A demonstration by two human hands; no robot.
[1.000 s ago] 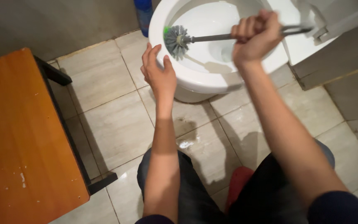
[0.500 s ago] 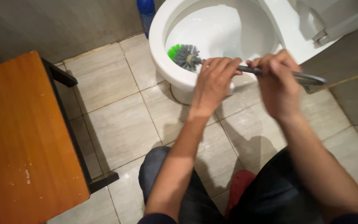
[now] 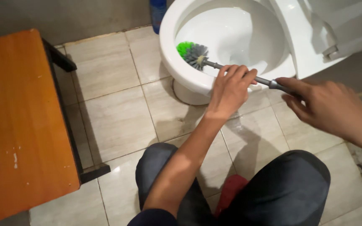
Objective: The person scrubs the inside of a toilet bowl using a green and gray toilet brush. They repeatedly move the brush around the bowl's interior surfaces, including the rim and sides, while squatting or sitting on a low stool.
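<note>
A white toilet bowl (image 3: 170, 58) stands at the top of the view. A toilet brush lies across its rim, its grey and green bristle head (image 3: 192, 53) inside the bowl at the left. My left hand (image 3: 230, 90) wraps around the middle of the grey brush handle (image 3: 263, 80) at the bowl's front rim. My right hand (image 3: 325, 106) holds the outer end of the same handle, out to the right of the bowl over the floor tiles.
An orange wooden table top (image 3: 19, 121) on a black frame (image 3: 70, 129) fills the left side. A blue bottle (image 3: 157, 12) stands by the wall behind the bowl. Beige floor tiles are wet near the bowl. My knees in dark trousers and a red slipper (image 3: 230, 193) are at the bottom.
My left hand left the bowl's rim and took hold of the brush handle. My right hand dropped lower and slid out to the handle's end. The brush head stayed at the bowl's left inside.
</note>
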